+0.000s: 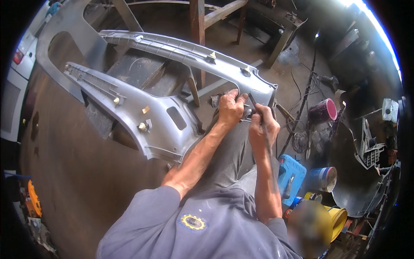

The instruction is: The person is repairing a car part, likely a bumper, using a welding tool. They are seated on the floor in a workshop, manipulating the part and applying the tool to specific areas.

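A silver-grey moulded car trim panel (164, 103) lies in front of me, its ribbed side with pale clips facing up. It has two long arms, a rectangular opening and a curved inner edge. My left hand (231, 108) is closed on that edge near the panel's right end, fingertips on the surface. In my right hand (264, 125) is a thin dark stick-like tool (252, 100), gripped with fingers wrapped round it. Its tip points at the panel beside my left fingertips. I cannot make out the tool's exact kind, as my fingers hide most of it.
A dark board-like support (136, 71) sits beneath the panel, and a grey frame (64, 39) stands behind it at left. On the floor to the right are a pink-rimmed bucket (324, 110), a blue case (292, 179), paint cans (324, 178), a yellow bucket (338, 220) and loose cables (302, 86).
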`<state>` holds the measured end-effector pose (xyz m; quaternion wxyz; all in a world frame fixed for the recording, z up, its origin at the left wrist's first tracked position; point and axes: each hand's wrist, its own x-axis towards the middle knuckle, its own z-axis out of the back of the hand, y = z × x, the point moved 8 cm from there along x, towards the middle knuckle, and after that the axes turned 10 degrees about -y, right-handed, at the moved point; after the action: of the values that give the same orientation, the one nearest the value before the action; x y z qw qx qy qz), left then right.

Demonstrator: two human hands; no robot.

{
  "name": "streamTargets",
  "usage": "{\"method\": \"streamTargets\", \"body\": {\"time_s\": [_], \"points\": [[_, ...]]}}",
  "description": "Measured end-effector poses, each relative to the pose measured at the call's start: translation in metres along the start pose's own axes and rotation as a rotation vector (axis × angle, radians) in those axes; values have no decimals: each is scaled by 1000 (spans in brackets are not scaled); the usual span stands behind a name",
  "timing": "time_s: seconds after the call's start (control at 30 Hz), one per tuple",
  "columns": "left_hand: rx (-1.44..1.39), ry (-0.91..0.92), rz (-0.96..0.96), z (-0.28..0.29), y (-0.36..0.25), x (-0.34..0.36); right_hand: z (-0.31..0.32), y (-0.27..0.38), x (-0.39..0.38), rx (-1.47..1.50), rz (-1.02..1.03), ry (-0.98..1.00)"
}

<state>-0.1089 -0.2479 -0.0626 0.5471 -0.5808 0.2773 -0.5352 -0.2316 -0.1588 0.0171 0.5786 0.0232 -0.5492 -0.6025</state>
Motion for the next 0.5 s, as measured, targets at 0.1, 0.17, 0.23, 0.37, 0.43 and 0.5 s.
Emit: {"method": "streamTargets", "body": {"time_s": [0.1,0.17,0.23,0.37,0.43,0.5], "points": [[-106,-45,7,6,-1,0,-3,-3,8,-34,-89,72],[-186,-83,17,10,-4,-3,-2,-10,5,37,-135,78],[-174,-87,32,12,-3,-4,1,-2,-1,11,-64,78],[-71,-39,50,3,-3,-5,-5,-8,-22,-53,138,-75],[-49,-30,24,6,-2,-3,-7,-3,-23,-58,174,-130],[-86,-44,-7,9,0,-3,-9,-3,-13,-33,48,-2]]}}
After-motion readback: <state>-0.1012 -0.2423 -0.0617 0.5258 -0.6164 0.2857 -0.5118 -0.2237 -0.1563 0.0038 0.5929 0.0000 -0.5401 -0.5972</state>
